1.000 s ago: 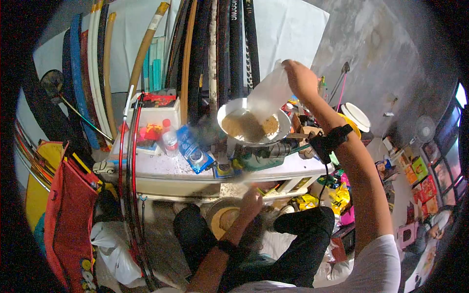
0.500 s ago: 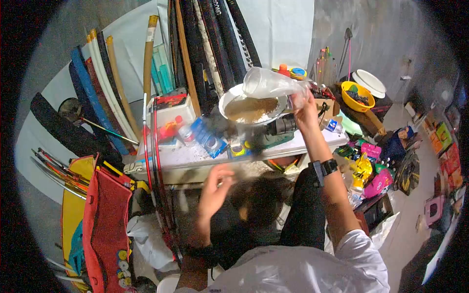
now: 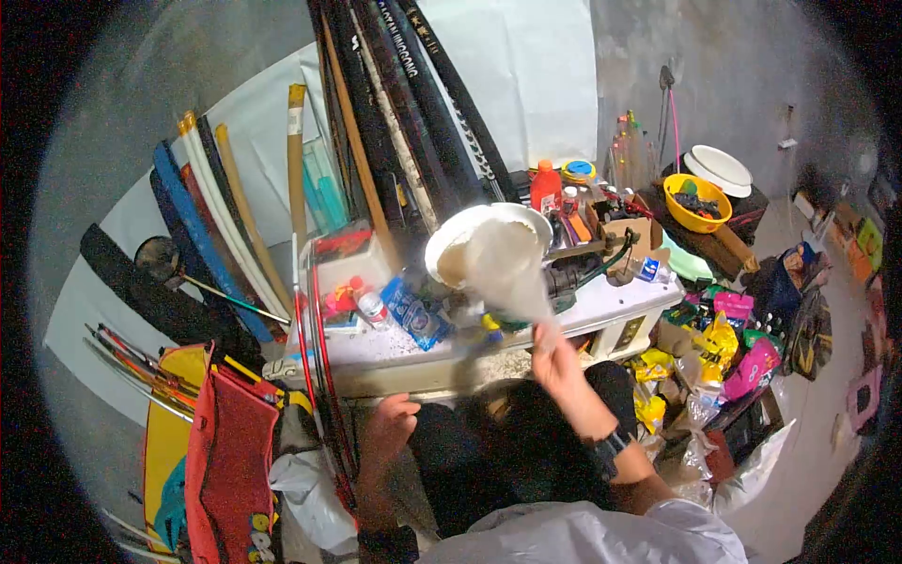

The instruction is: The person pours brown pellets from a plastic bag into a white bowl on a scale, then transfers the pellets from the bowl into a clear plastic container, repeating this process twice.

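From my remote seat, I see a round white bowl [image 3: 474, 218] of brown matter on a white counter [image 3: 606, 301]. My right hand [image 3: 554, 355] pinches the narrow end of a blurred, translucent plastic container [image 3: 507, 268], its wide end overlapping the bowl. My left hand [image 3: 396, 414], fingers curled, is nearer me, left of the bowl; whether it grips anything, I cannot tell. A blue-and-white packet [image 3: 414, 315] lies near-left of the bowl.

Beyond your right hand [image 3: 559, 365] there's a bright yellow basin [image 3: 697, 204], and the bag [image 3: 230, 451] below your left hand [image 3: 390, 423] is red, yellow trim.
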A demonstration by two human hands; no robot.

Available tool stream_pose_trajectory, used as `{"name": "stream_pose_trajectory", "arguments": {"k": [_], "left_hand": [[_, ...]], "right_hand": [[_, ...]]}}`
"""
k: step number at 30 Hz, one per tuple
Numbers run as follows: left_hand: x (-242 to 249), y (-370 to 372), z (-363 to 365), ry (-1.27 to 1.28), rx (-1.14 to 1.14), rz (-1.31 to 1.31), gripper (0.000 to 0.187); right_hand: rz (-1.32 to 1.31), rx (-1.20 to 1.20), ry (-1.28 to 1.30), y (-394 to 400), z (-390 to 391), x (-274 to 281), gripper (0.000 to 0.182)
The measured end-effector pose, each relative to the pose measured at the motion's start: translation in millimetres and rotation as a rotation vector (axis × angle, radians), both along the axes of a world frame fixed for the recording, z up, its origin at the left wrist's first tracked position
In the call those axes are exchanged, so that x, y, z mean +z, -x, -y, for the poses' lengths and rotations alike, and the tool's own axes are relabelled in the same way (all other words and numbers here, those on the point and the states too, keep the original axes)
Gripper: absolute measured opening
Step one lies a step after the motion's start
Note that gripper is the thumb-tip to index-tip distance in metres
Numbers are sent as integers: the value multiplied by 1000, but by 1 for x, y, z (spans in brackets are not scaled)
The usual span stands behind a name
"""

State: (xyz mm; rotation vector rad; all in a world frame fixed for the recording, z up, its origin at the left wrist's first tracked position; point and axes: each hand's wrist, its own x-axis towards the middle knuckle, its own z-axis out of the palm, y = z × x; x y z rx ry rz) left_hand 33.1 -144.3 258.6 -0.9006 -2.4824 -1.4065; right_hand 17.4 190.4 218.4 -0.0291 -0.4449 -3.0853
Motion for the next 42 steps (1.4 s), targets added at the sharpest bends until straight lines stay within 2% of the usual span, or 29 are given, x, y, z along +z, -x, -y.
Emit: {"name": "stream_pose_trajectory", "arguments": {"k": [1, 2, 4, 5, 6, 7, 9, 10, 12, 14, 17, 19, 20, 21, 22, 23, 24, 26, 28, 29, 30, 32, 33, 35, 39, 42], "left_hand": [[1, 14, -5, 195, -176, -415, 36], [7, 17, -18, 197, -187, -413, 36], [20, 11, -51, -240, -118, 125, 45], [-1, 24, -55, -287, -114, 245, 55], [5, 25, -66, -287, -113, 249, 55], [19, 23, -78, -132, -95, 204, 56], [46, 17, -91, 236, -79, 87, 53], [48, 16, -96, 230, -78, 90, 53], [48, 14, -105, 244, -290, 242, 48], [44, 9, -108, 232, -286, 326, 47], [32, 8, -105, 286, -283, 271, 41], [23, 13, -97, 303, -306, 42, 28], [19, 15, -92, 305, -304, 49, 28], [16, 17, -86, 348, -281, 115, 22], [14, 16, -83, 391, -258, 180, 17], [13, 13, -83, 262, -206, 255, 14], [18, 13, -81, 262, -204, 256, 14], [40, 17, -77, 465, -172, 248, 13], [48, 20, -71, 501, -157, 279, 12], [41, 24, -65, 429, -173, 108, 12], [41, 24, -63, 355, -189, -63, 12], [46, 19, -63, 326, -166, -84, 12], [50, 17, -64, 295, -142, -104, 13], [52, 8, -62, 234, -89, -122, 13], [44, -6, -49, 122, 54, -65, 12], [48, -14, -51, 0, 70, -74, 13]], "right_hand": [[-45, 72, -175, -11, 7, -18, 23], [-87, 145, -351, -20, 14, -39, 23], [220, 293, -519, -41, 26, -77, 23], [225, 337, -641, -51, 29, -87, 23], [229, 385, -767, -63, 30, -96, 24], [167, 465, -788, -61, 29, -134, 24], [161, 507, -790, -69, 24, -154, 26], [200, 526, -790, -73, 21, -160, 27], [229, 511, -738, -74, 18, -166, 27], [256, 492, -673, -70, 18, -168, 28], [-20, 271, -1181, -66, 21, -162, 28], [-216, 110, -1511, -69, 23, -162, 28], [-214, 116, -1507, -65, 25, -182, 28], [89, 486, -1031, -54, 26, -218, 26], [371, 800, -509, -52, 27, -219, 25], [170, 827, -525, -55, 16, -219, 20], [366, 878, -695, -50, 13, -177, 19], [481, 783, -849, -41, -1, -154, 18], [470, 571, -833, -40, -11, -119, 20], [180, 510, -767, -38, -21, -131, 31], [223, 449, -768, -39, -22, -128, 34], [273, 429, -565, -48, -27, -121, 32], [271, 428, -565, -52, -29, -127, 32], [240, 424, -397, -63, -32, -139, 28], [175, 422, -295, -82, -30, -133, 29], [112, 310, -255, -84, -42, -131, 31]]}}
